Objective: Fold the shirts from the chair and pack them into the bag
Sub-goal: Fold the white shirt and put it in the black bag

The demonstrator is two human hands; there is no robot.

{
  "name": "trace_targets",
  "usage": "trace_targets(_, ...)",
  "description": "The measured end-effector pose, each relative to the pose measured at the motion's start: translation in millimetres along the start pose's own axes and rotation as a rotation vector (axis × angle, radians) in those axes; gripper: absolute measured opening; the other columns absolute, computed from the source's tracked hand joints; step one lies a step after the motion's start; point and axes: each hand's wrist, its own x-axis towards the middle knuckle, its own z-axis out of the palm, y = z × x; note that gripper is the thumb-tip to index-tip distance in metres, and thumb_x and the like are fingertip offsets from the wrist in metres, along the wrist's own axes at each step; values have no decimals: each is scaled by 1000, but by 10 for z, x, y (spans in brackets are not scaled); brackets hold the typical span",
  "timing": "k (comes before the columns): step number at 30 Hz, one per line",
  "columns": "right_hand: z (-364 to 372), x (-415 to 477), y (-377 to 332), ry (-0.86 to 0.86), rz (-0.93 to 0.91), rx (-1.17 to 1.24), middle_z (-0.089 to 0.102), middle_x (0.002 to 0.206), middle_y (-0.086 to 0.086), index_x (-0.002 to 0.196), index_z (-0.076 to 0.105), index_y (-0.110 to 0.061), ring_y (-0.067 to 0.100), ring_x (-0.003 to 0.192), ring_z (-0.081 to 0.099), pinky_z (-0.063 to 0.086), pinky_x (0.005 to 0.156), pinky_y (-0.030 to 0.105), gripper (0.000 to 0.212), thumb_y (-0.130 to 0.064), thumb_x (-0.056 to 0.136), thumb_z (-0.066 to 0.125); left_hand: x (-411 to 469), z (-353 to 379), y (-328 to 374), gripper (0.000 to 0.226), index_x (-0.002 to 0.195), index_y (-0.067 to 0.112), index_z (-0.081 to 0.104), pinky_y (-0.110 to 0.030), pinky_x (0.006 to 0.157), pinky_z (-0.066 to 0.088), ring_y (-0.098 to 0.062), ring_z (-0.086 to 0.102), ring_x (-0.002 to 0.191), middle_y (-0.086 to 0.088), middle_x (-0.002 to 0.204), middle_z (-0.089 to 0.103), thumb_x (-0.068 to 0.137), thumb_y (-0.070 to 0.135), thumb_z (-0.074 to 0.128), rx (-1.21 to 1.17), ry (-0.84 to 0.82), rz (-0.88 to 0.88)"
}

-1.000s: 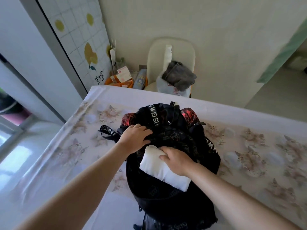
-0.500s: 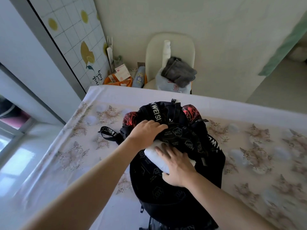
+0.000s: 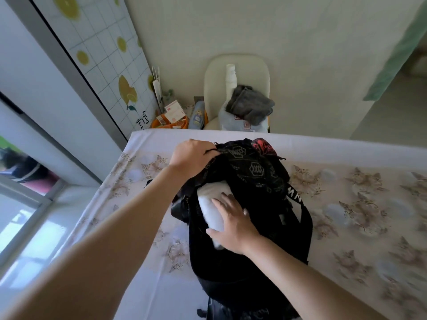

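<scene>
— Two hands at the black bag [image 3: 249,273]?
— Yes, both. Lying on the flowery table [image 3: 346,204], mouth open at the far end.
— And the left hand [image 3: 191,155]?
— Gripping the top flap [image 3: 238,153] at the bag's far left corner. Fingers curled tight round the cloth, holding it up.
— And the right hand [image 3: 233,225]?
— Resting flat on the white shirt [image 3: 210,204]. Fingers straight and spread, pressing down, not curled round it.
— Where exactly, that white shirt?
— Folded up, in the bag's mouth. Far end tucked under the held-up flap, near end hidden under the palm. Cannot tell how deep inside.
— Any more shirts?
— One grey shirt [image 3: 249,103], all crumpled, well past the bag's far end, up on the cream chair [image 3: 245,68]. Sitting on top of a pale bundle [image 3: 231,118] there.
— Anything else on the bag?
— Red patches [image 3: 261,145] at its far end, just right of the gripping hand. Also a strap [image 3: 294,196] with white letters along the bag's right side.
</scene>
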Motion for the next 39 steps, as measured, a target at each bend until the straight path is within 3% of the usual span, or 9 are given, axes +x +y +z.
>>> trace_targets(2, 59, -147, 111, -95, -21, -184, -29, 161, -4, 156, -13, -35, 23, 149, -22, 17, 118, 55, 103, -56, 84, 58, -23, 14, -29, 26, 94, 26, 75, -36, 68, 53, -19, 64, 83, 6, 86, 73, 95, 45, 57, -23, -4, -27)
trace_targets(4, 158, -222, 176, -126, -14, -267, -35, 158, -1, 153, -21, -37, 28, 149, -22, 30, 114, 48, 105, -45, 87, 60, -26, 19, 0, 25, 91, 26, 75, -32, 65, 51, -18, 63, 79, 9, 79, 69, 95, 45, 58, -41, -3, -26)
trace_targets(8, 251, 64, 134, -1, 46, -178, -20, 164, 2, 156, -10, -36, 30, 151, -12, 35, 114, 39, 94, -19, 93, 58, -63, -29, 36, 20, 95, 27, 77, -29, 67, 51, -13, 62, 78, 12, 81, 71, 94, 40, 62, -80, -3, 2)
trace_targets(14, 232, 798, 43, 80, -54, -137, -3, 166, 7, 159, 3, -32, 33, 153, -5, 19, 121, 51, 94, -24, 90, 67, -62, -74, 20, 13, 95, 28, 79, -25, 61, 49, 2, 55, 61, 24, 67, 64, 91, 34, 68, -146, 16, 58)
trace_targets(18, 393, 556, 81, 378, 81, -107, 27, 157, 17, 154, 28, -25, 39, 144, 27, 45, 101, 52, 89, -38, 79, 72, -63, -73, -27, 12, 90, 27, 79, -24, 61, 48, -2, 57, 63, 23, 63, 60, 90, 33, 69, -188, 83, 25)
trace_targets(24, 471, 838, -141, 330, 172, 8, 28, 154, 22, 156, 23, -25, 38, 133, 37, 39, 105, 42, 72, -35, 95, 59, -52, -28, 58, 13, 89, 27, 79, -23, 55, 43, 3, 52, 55, 24, 56, 57, 91, 33, 68, -199, 48, 42)
trace_targets(28, 362, 1105, -315, 218, 244, -122, 17, 157, 23, 157, 11, -14, 39, 139, 27, 33, 111, 42, 75, -36, 98, 51, -45, -24, -16, 13, 93, 28, 79, -18, 54, 37, 6, 52, 56, 32, 54, 53, 91, 33, 68, -190, 47, 39)
trace_targets(33, 515, 930, -313, 333, 139, -129, 13, 162, 17, 156, 14, -14, 36, 147, 17, 34, 109, 49, 83, -41, 89, 55, -55, -57, -119, 14, 91, 27, 79, -14, 53, 36, 5, 53, 57, 28, 58, 56, 91, 35, 67, -189, 44, 0)
trace_targets(39, 223, 779, -167, 84, 34, -59, 2, 166, 5, 158, 6, -25, 29, 151, 7, 21, 118, 50, 81, -49, 94, 49, -105, -32, 40, 22, 105, 29, 75, -21, 60, 38, -8, 56, 80, 15, 85, 65, 94, 42, 61, -77, -25, -68)
